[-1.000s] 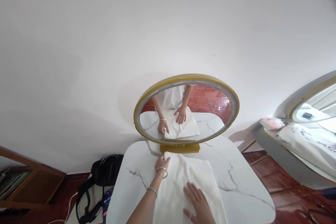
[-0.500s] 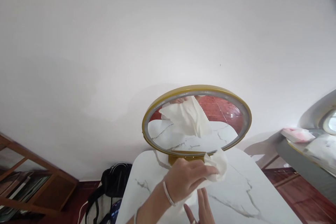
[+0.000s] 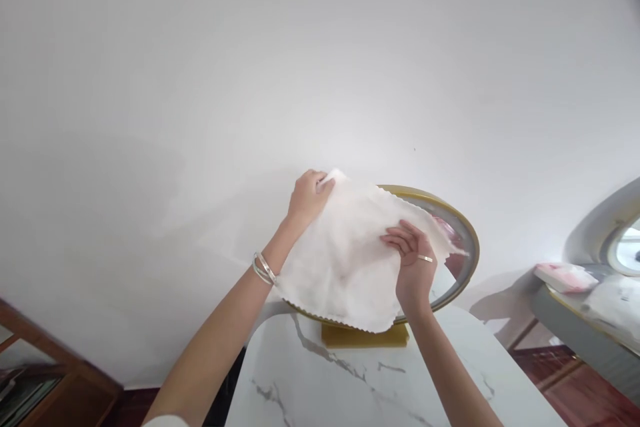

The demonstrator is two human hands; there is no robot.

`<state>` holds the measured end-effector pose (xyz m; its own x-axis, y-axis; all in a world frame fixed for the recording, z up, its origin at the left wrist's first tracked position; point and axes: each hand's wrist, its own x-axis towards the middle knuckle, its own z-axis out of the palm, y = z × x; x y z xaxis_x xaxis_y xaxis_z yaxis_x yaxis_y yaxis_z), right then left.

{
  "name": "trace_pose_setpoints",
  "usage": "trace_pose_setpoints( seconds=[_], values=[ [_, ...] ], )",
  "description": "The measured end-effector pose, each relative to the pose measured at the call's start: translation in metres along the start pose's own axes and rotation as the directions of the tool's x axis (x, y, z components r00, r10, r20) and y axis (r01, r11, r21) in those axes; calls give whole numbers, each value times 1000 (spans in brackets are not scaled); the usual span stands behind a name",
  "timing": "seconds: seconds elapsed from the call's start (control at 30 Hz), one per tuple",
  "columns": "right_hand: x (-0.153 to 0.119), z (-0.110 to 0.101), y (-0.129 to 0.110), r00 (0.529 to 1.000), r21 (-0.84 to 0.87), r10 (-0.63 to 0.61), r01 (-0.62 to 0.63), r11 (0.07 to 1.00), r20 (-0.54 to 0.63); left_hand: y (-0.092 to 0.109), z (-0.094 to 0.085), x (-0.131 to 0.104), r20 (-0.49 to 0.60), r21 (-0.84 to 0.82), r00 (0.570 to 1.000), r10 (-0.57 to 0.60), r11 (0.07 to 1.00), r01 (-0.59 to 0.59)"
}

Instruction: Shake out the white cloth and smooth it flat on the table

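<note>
A thin white cloth (image 3: 350,267) with a zigzag edge is spread out in front of the oval mirror (image 3: 467,240). My left hand (image 3: 307,200) pinches the cloth's upper left corner, near the mirror's top left. Against the cloth's right part rests my right hand (image 3: 413,260), palm showing and fingers loosely stretched, with a ring on one finger. Most of the mirror glass and the left of its gold frame are hidden by the cloth. The mirror's gold base (image 3: 365,335) stands on a white marble-patterned table (image 3: 350,387).
At the right, a second table (image 3: 585,320) bears a pink-and-white packet (image 3: 565,277), a white plastic bag (image 3: 617,303) and another round mirror (image 3: 629,247). A wooden shelf (image 3: 55,360) stands at lower left. A pale wall (image 3: 250,67) rises behind the mirror.
Both hands have risen from the tabletop to the mirror. The cloth, bunched by the mirror's base before, is now spread across the mirror's front.
</note>
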<state>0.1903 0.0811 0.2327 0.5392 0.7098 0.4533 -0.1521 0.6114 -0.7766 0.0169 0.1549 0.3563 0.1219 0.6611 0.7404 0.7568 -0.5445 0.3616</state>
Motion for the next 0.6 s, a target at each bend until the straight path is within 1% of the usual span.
trace_pose_setpoints(
  seconds=[0.03,0.07,0.1,0.13,0.17,0.2,0.27,0.3,0.33,0.37,0.4,0.47,0.53,0.6],
  values=[
    [3,0,1,1000,26,-1,1,1000,-20,-3,7,0,-29,-33,999,-44,999,43],
    [3,0,2,999,-10,-37,37,999,-26,-5,12,-2,-98,-63,992,-74,996,68],
    [1,0,5,994,-94,-104,102,990,-18,-5,16,-5,-188,-85,979,-76,995,61],
    [-2,-1,8,982,-203,-190,189,961,12,-3,17,-8,-266,-100,963,-46,995,20],
    [-6,-1,12,959,-315,-277,281,906,60,-2,18,-13,-302,-112,953,7,993,-43],
    [-9,-1,16,929,-418,-350,366,831,119,1,17,-17,-286,-121,956,73,986,-112],
    [-15,-1,25,871,-584,-438,478,656,221,4,16,-24,-141,-115,967,210,967,-226],
    [-16,-1,30,853,-649,-457,499,575,251,4,16,-28,-64,-92,963,261,959,-266],
    [-17,-1,35,843,-698,-465,505,507,271,4,16,-30,-12,-58,953,302,952,-302],
    [-16,0,40,835,-732,-468,508,454,289,2,17,-32,5,-21,941,338,941,-337],
    [-14,1,45,827,-751,-472,514,414,306,0,18,-34,-5,7,928,373,928,-373],
    [-9,4,52,799,-755,-490,549,358,349,-6,20,-36,-81,25,895,439,898,-438],
    [-3,11,54,754,-743,-523,599,297,398,-16,20,-41,-176,27,860,479,875,-483],
    [1,22,53,699,-727,-557,648,227,449,-30,20,-53,-262,20,837,480,870,-493]
  ],
)
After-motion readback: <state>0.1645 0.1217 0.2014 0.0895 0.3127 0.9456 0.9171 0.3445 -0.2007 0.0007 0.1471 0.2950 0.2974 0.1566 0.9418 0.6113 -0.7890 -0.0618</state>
